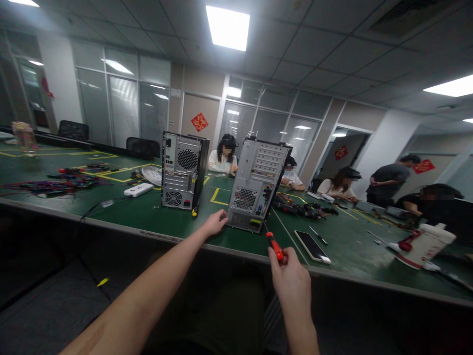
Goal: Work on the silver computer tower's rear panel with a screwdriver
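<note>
In the head view, a grey computer case (247, 185) stands upright near the table's front edge, its rear panel with vents and ports facing me. My left hand (215, 223) is at its lower left edge, fingers reaching to the metal and not wrapped round it; whether they press on it I cannot tell. A red and black screwdriver (274, 246) is held by the handle in my closed right hand (291, 278). Its thin shaft points up and left at the case's lower right corner; whether the tip touches is unclear. A second computer case (182, 172) stands to the left.
A phone (312, 246) and a pen-like tool (318, 235) lie right of my right hand. A yellow-handled tool (194, 212) lies by the second case. Bundled cables (62, 181) and a white power strip (139, 190) are left; a white jug (424, 245) is right. Several people sit beyond.
</note>
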Demonstrator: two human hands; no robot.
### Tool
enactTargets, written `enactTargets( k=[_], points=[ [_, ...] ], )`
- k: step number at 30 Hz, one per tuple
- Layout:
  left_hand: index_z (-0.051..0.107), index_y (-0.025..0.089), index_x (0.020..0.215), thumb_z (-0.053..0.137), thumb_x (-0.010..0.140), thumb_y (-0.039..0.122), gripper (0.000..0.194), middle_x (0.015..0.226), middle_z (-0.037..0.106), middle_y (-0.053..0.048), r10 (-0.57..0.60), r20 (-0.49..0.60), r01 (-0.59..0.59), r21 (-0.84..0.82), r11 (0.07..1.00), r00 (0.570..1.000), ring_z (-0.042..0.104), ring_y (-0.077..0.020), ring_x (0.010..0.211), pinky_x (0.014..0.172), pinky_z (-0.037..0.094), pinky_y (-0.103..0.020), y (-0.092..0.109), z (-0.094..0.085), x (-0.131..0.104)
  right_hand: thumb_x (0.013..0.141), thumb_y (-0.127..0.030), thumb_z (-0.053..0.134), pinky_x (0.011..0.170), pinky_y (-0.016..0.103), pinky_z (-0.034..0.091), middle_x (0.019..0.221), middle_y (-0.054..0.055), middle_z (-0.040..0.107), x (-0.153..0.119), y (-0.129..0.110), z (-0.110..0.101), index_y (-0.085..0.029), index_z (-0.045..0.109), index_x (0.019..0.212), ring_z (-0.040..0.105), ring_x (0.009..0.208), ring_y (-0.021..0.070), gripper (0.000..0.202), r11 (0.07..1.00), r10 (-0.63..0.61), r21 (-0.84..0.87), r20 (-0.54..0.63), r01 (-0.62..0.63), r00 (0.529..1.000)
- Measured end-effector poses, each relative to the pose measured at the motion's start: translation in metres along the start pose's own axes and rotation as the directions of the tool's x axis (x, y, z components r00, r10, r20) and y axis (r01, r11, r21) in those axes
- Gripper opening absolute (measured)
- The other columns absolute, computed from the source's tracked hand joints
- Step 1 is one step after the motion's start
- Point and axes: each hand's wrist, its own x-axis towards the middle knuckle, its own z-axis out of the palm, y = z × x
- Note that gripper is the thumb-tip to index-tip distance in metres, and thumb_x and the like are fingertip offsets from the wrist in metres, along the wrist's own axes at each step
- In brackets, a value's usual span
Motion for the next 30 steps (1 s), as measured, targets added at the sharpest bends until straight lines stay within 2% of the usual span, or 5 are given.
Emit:
enactTargets(
  k=[5,12,20,26,30],
  points=[
    [0.06,0.021,0.094,0.054,0.091,0.032,0.012,0.1,0.071,-0.004,-0.001,0.003,0.002,-0.013,1.0,1.0,0.065,-0.0185,0.091,0.085,0.049,-0.029,-0.0001,-0.0001,-0.0004,0.092,-0.033,0.054,0.06,0.026,0.035,0.088,0.004,0.067,-0.0017,0.0021,0.0012,-0.023,0.061,0.109,0.061,0.068,0.0182,0.021,0.996,-0.09,-0.002,-0.103,0.09,0.991],
    [0.06,0.021,0.096,0.055,0.09,0.03,0.012,0.099,0.071,-0.004,-0.008,-0.008,0.008,-0.02,1.0,1.0,0.064,-0.0179,0.093,0.086,0.049,-0.029,-0.0033,0.0036,0.0021,0.093,-0.061,0.049,0.055,0.027,0.029,0.06,0.003,0.062,0.0013,-0.0024,-0.0008,-0.023,0.056,0.074,0.058,0.057,0.0202,0.044,0.995,0.101,-0.003,0.019,-0.101,0.995],
    [0.061,0.021,0.096,0.055,0.091,0.03,0.012,0.1,0.071,-0.004,-0.006,-0.005,0.006,-0.008,1.0,1.0,0.065,-0.0178,0.092,0.086,0.049,-0.029,-0.0035,0.003,0.0023,0.091,-0.041,0.048,0.064,0.028,0.037,0.091,0.006,0.07,-0.0006,0.0011,0.0004,-0.022,0.062,0.117,0.063,0.069,0.0197,0.034,0.995,-0.048,0.085,-0.141,0.06,0.989],
    [0.061,0.021,0.097,0.055,0.09,0.031,0.013,0.099,0.071,-0.005,-0.012,-0.004,0.012,0.001,1.0,1.0,0.065,-0.0183,0.091,0.086,0.05,-0.029,-0.0026,0.0021,0.0022,0.09,-0.061,0.054,0.057,0.028,0.028,0.062,0.003,0.063,0.0026,-0.0035,-0.002,-0.023,0.057,0.074,0.057,0.058,0.0202,0.041,0.992,0.124,0.034,0.001,-0.124,0.992],
    [0.06,0.021,0.097,0.054,0.091,0.031,0.013,0.1,0.071,-0.005,-0.01,0.004,0.01,-0.003,1.0,1.0,0.065,-0.0184,0.091,0.084,0.049,-0.029,-0.003,0.0019,0.002,0.093,-0.055,0.05,0.057,0.028,0.028,0.064,0.003,0.064,0.0024,-0.0011,0.0005,-0.022,0.061,0.084,0.057,0.059,0.0209,0.036,0.994,0.107,0.03,-0.036,-0.106,0.994]
  ],
)
